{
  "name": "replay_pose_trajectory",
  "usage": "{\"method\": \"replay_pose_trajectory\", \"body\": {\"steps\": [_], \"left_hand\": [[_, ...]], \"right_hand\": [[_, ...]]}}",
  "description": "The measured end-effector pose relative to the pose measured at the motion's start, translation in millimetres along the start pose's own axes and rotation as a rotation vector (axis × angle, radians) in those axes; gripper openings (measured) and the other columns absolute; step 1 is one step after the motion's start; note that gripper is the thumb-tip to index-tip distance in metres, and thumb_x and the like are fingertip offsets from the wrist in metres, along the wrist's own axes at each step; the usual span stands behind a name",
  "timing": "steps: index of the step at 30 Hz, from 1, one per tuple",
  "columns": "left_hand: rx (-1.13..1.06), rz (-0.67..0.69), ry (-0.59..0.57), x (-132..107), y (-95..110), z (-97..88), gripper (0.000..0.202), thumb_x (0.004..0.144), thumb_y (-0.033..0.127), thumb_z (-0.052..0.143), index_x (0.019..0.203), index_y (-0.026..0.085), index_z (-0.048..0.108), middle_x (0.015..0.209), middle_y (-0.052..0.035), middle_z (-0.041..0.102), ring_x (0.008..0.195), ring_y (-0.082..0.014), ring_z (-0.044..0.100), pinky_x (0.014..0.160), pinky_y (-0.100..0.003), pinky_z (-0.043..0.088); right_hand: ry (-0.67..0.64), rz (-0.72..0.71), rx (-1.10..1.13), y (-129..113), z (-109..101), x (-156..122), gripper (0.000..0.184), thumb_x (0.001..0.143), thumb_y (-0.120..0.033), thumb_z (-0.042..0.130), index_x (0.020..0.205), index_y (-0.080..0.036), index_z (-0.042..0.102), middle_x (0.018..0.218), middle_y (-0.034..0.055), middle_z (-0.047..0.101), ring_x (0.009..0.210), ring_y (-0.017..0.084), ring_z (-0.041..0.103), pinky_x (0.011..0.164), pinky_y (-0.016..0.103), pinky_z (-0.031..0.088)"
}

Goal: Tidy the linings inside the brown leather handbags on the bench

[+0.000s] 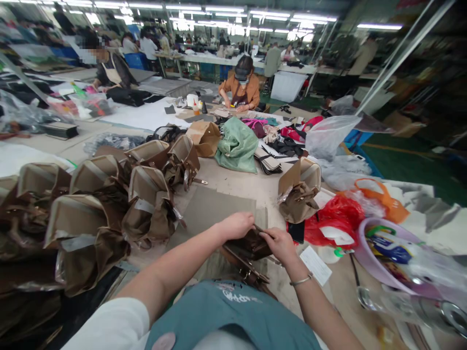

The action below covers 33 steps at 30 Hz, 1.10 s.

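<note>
My left hand [236,225] and my right hand [280,244] both grip a dark brown leather bag [249,251] with straps and metal fittings, held just above the worktable's near edge, over my teal apron. The left hand's fingers curl over the bag's top. My right hand pinches its right upper edge, and a thin bangle sits on that wrist. A grey mat [215,206] lies on the table just beyond the bag. Much of the bag's lower part is hidden behind my arms and apron.
Several brown and tan bags [109,194] are piled at the left. One more bag [301,192] stands at the right, by red [337,216] and orange plastic bags. A pink basin [379,260] holds bottles. A green bag [237,146] lies farther back. People work at far tables.
</note>
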<state>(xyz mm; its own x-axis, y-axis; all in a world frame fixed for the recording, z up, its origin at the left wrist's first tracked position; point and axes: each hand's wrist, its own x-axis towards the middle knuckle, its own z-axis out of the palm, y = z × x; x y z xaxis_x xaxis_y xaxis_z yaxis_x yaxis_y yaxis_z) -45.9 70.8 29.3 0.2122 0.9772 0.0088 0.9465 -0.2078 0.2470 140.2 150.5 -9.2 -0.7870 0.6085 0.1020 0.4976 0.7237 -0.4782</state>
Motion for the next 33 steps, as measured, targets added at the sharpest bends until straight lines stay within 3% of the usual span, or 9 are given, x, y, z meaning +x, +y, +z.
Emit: {"method": "replay_pose_trajectory", "body": {"steps": [5,20,24,29,31,33], "left_hand": [[0.0,0.074,0.031,-6,-2,-3.0,0.021,0.086,0.031,0.044,0.084,0.014,0.057,0.086,-0.0066,0.058,0.076,-0.0172,0.058,0.067,-0.026,0.046],[0.006,-0.022,0.063,-7,4,4.2,0.018,0.086,0.024,0.041,0.083,0.013,0.055,0.084,-0.0077,0.057,0.076,-0.0171,0.057,0.066,-0.026,0.045],[-0.013,-0.01,0.071,-8,2,6.7,0.018,0.086,0.024,0.042,0.083,0.012,0.055,0.084,-0.0077,0.056,0.076,-0.017,0.057,0.067,-0.026,0.044],[-0.024,0.008,0.07,-7,0,8.2,0.018,0.086,0.024,0.042,0.082,0.012,0.055,0.083,-0.0078,0.056,0.076,-0.0172,0.056,0.066,-0.026,0.044],[-0.028,-0.009,0.072,-7,0,6.8,0.02,0.086,0.025,0.041,0.083,0.012,0.055,0.083,-0.0084,0.055,0.076,-0.0175,0.056,0.067,-0.027,0.045],[-0.04,-0.023,0.066,-8,1,2.9,0.021,0.087,0.026,0.041,0.082,0.012,0.056,0.084,-0.0084,0.056,0.077,-0.0175,0.057,0.068,-0.027,0.045]], "right_hand": [[-0.002,-0.027,0.017,3,0,2,0.03,0.085,-0.039,0.044,0.08,-0.023,0.069,0.075,0.0023,0.067,0.07,0.014,0.059,0.064,0.022,0.042],[0.001,-0.117,-0.146,-7,2,-5,0.039,0.09,-0.039,0.032,0.078,-0.02,0.065,0.069,0.0036,0.061,0.068,0.013,0.056,0.062,0.022,0.038],[-0.072,-0.164,-0.224,-8,-5,-8,0.043,0.09,-0.043,0.032,0.073,-0.02,0.064,0.065,0.0037,0.06,0.065,0.013,0.056,0.06,0.022,0.037],[-0.163,-0.171,-0.172,-17,-15,-3,0.04,0.084,-0.051,0.04,0.109,-0.024,0.058,0.083,0.0032,0.066,0.074,0.014,0.058,0.063,0.022,0.039],[-0.162,-0.139,-0.217,-21,-14,3,0.038,0.086,-0.049,0.038,0.104,-0.024,0.06,0.084,0.0035,0.067,0.075,0.014,0.059,0.064,0.022,0.039],[-0.161,-0.105,-0.295,-25,-11,9,0.038,0.088,-0.046,0.035,0.088,-0.022,0.065,0.077,0.0037,0.066,0.072,0.014,0.058,0.062,0.023,0.037]]}}
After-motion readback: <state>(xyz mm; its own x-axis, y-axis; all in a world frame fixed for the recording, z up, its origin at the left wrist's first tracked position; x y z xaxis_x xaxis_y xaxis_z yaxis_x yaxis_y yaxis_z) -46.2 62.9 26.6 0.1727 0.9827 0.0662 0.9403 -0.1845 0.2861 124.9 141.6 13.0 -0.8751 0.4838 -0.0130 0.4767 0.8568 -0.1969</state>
